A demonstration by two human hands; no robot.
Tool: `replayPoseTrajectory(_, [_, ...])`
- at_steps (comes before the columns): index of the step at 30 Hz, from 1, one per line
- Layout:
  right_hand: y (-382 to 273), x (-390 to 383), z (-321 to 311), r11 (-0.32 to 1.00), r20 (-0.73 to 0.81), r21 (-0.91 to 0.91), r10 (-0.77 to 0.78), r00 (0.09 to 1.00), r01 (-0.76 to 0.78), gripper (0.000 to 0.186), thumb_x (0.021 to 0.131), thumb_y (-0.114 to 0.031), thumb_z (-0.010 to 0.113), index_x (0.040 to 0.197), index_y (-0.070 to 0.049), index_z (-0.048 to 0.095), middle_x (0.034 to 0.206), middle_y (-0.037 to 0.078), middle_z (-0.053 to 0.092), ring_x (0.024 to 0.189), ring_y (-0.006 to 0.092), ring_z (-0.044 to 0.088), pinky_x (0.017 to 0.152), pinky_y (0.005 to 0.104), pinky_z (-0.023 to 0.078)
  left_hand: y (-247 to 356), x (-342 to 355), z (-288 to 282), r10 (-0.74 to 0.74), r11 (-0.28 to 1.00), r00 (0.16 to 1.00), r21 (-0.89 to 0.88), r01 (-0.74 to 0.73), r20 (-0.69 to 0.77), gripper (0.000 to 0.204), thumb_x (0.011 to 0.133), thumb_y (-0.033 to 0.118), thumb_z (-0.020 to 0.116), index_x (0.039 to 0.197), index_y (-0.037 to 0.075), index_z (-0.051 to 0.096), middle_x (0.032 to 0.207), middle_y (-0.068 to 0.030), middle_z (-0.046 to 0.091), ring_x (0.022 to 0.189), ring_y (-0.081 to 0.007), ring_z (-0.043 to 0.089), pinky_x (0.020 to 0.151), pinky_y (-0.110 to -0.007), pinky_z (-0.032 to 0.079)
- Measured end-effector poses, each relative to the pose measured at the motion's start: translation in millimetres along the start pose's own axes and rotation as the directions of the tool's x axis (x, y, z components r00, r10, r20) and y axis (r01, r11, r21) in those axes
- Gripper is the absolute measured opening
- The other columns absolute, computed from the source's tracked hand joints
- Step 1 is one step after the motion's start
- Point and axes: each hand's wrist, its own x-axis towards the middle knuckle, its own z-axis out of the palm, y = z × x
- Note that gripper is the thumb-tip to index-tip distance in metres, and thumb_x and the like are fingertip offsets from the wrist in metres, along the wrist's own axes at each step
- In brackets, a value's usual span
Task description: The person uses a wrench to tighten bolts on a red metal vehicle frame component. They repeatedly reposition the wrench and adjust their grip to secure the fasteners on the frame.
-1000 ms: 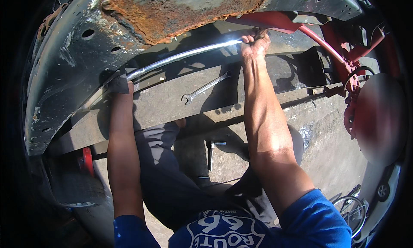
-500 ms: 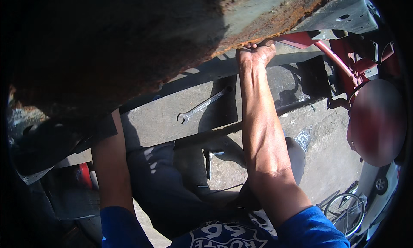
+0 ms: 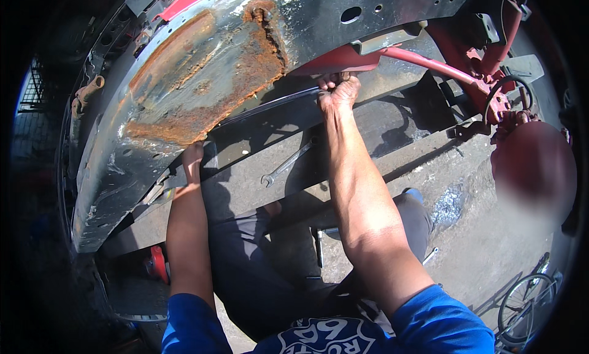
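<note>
A large curved metal vehicle panel (image 3: 184, 78), grey with rusted patches, hangs over my arms. My right hand (image 3: 339, 91) is closed, fingers curled up below the red-painted part (image 3: 337, 61) behind that panel. A long thin dark strip (image 3: 276, 105) runs up to the hand from the left; whether the fingers wrap round it is unclear. My left hand (image 3: 194, 153) reaches up behind the rusty lower edge, and its fingers are hidden. Beneath, between my forearms, lies an open-ended wrench (image 3: 287, 164) on a flat grey beam (image 3: 239, 176).
An L-shaped metal tool (image 3: 319, 248) lies on the ground by my legs, with another wrench (image 3: 431, 256) to the right. Red tubing (image 3: 432, 65) and a blurred reddish round shape (image 3: 534, 170) stand at right. A bicycle (image 3: 524, 308) is at lower right; a red object (image 3: 158, 265) is left.
The view has shifted, showing more of the panel and the red part behind it. My right hand is now lower relative to the panel edge, with the dark strip visible beside it.
</note>
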Motion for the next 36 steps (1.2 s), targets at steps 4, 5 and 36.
replayPoseTrajectory(4, [-11, 2, -12, 0.99, 0.077, -0.058, 0.135, 0.988, -0.13, 0.024, 0.095, -0.031, 0.063, 0.081, -0.013, 0.055, 0.065, 0.0, 0.045, 0.052, 0.0138, 0.039, 0.053, 0.0326, 0.036, -20, -50, -53, -0.048, 0.562, 0.983, 0.818, -0.122, 0.179, 0.039, 0.096, 0.042, 0.069, 0.099, 0.003, 0.074, 0.076, -0.0038, 0.066, 0.06, -0.0123, 0.059, 0.059, -0.027, 0.047])
replayPoseTrajectory(5, [-14, 2, -15, 0.984, 0.085, -0.083, 0.162, 0.983, -0.155, 0.021, 0.096, -0.03, 0.063, 0.086, -0.012, 0.057, 0.068, 0.0, 0.047, 0.053, 0.0138, 0.041, 0.054, 0.0331, 0.038, -26, -70, -60, -0.044, 0.446, 0.947, 0.854, -0.267, 0.319, 0.048, 0.095, 0.05, 0.067, 0.099, 0.003, 0.073, 0.08, -0.0078, 0.068, 0.07, -0.0152, 0.063, 0.064, -0.031, 0.05])
replayPoseTrajectory(36, [-126, 6, -18, 0.757, 0.054, -0.564, 0.431, 0.901, -0.329, 0.018, 0.083, -0.02, 0.075, 0.086, -0.003, 0.072, 0.061, -0.001, 0.053, 0.049, 0.0057, 0.047, 0.037, 0.0216, 0.034, -69, -449, 95, -0.44, 0.461, 0.847, 0.885, -0.072, 0.298, 0.029, 0.103, 0.025, 0.063, 0.095, -0.003, 0.063, 0.069, -0.0103, 0.07, 0.063, -0.0156, 0.07, 0.055, -0.027, 0.055])
